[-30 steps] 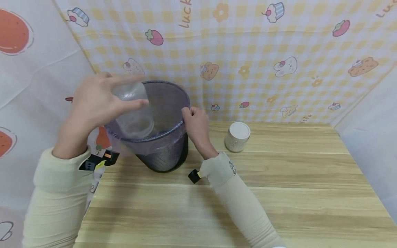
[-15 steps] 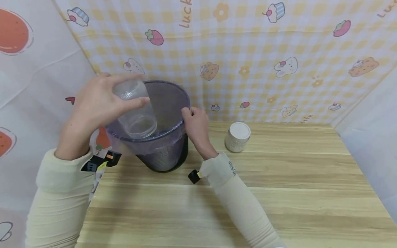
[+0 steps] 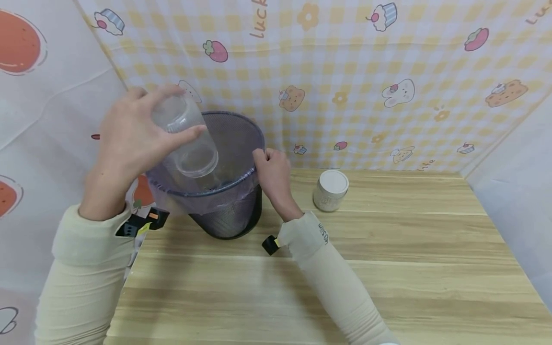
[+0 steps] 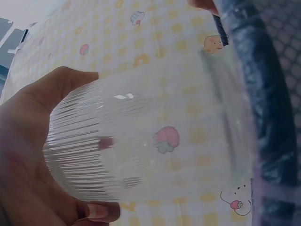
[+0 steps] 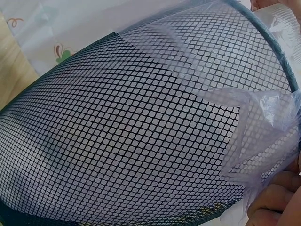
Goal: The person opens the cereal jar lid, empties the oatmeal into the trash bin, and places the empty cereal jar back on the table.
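Observation:
My left hand point(image 3: 133, 129) grips a clear cup point(image 3: 196, 153) around its ribbed base. The cup is tipped mouth-down over the mesh wastebasket point(image 3: 228, 220), and nothing shows inside it. In the left wrist view, thumb and fingers wrap the cup's base point(image 4: 80, 146) while its mouth points toward the liner-covered rim point(image 4: 263, 103). On the basket's right side, my right hand point(image 3: 273, 175) holds the rim with curled fingers, over the thin purple bin liner point(image 3: 207, 203). The right wrist view has the mesh wall point(image 5: 141, 127) up close, with the right-hand fingers point(image 5: 273, 202) at the liner.
A jar with a white lid point(image 3: 330, 191) stands on the wooden table point(image 3: 366, 278), right of the basket. A checked, printed cloth point(image 3: 327, 72) hangs behind, and a white printed cloth point(image 3: 56, 129) covers the left side.
My left hand has lifted the tipped cup a little, and the cup's mouth now sits higher above the basket's near rim. The right hand and the basket have stayed in place.

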{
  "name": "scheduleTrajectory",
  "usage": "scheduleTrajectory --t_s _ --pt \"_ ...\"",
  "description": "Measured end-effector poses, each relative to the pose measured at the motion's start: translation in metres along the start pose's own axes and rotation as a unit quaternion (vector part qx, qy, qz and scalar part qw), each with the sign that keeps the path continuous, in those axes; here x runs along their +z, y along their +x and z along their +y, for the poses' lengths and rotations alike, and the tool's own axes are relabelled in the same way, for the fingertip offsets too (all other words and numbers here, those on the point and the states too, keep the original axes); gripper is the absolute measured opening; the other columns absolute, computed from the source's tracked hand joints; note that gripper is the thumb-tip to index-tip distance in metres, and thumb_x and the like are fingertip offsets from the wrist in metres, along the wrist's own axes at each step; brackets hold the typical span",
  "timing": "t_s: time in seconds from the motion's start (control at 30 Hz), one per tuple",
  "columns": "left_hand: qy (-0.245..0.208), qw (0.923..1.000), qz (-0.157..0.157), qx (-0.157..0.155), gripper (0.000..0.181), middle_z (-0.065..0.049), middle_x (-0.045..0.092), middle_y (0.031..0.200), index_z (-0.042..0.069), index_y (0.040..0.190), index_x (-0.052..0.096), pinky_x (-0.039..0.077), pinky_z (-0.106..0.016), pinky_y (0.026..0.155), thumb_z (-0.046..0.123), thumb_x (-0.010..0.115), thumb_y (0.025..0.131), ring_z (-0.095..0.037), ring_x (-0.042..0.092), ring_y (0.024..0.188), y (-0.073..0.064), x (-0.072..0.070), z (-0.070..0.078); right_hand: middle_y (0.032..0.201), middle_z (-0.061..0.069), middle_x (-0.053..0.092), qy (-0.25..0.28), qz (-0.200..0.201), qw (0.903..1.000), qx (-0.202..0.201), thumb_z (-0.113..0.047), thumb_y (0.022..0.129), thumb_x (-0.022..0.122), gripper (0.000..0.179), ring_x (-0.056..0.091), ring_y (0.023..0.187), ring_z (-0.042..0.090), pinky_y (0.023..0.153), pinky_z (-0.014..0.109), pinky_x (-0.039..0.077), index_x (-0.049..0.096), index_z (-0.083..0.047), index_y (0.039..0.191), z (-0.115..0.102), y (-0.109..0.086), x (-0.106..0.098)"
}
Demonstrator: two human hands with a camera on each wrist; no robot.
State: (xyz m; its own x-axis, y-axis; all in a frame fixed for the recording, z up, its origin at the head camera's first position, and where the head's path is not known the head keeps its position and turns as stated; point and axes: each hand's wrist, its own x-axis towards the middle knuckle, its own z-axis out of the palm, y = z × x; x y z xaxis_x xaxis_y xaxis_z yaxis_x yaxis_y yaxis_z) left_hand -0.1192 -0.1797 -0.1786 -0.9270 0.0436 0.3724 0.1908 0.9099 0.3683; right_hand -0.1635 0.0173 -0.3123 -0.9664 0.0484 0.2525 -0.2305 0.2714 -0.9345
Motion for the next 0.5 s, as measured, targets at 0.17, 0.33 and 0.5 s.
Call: scheduleTrajectory --t_s 0.17,0.33,0.5 --pt "0.005 0.9953 -0.095 0.018 0.069 -0.02 0.048 0.136 0.024 0.134 0.056 0.038 -0.058 0.082 0.059 0.07 0.076 -0.043 0.048 0.113 -0.008 -0.002 0.002 0.044 -0.004 0.028 -0.001 -0.001 1.0 -0.002 -0.019 0.082 0.046 0.035 0.022 0.04 0.01 0.041 0.025 0.018 0.032 -0.013 0.051 -0.001 0.001 0.001" --pt "-0.009 0.9958 -0.089 0.021 0.069 -0.018 0.047 0.137 0.025 0.135 0.056 0.038 -0.058 0.081 0.057 0.071 0.076 -0.042 0.047 0.116 -0.013 -0.004 0.003 0.045 -0.004 0.027 -0.002 -0.003 1.0 0.0 -0.02 0.083 0.046 0.035 0.022 0.041 0.011 0.041 0.025 0.018 0.032 -0.013 0.052 -0.002 0.001 0.001" --pt "-0.005 0.9973 -0.067 0.029 0.067 -0.017 0.051 0.13 0.027 0.134 0.057 0.039 -0.055 0.075 0.054 0.073 0.076 -0.039 0.048 0.112 -0.018 -0.007 0.004 0.045 -0.003 0.027 0.0 -0.001 1.0 0.004 -0.02 0.083 0.046 0.035 0.022 0.041 0.012 0.042 0.026 0.019 0.031 -0.012 0.053 -0.001 0.0 0.001"
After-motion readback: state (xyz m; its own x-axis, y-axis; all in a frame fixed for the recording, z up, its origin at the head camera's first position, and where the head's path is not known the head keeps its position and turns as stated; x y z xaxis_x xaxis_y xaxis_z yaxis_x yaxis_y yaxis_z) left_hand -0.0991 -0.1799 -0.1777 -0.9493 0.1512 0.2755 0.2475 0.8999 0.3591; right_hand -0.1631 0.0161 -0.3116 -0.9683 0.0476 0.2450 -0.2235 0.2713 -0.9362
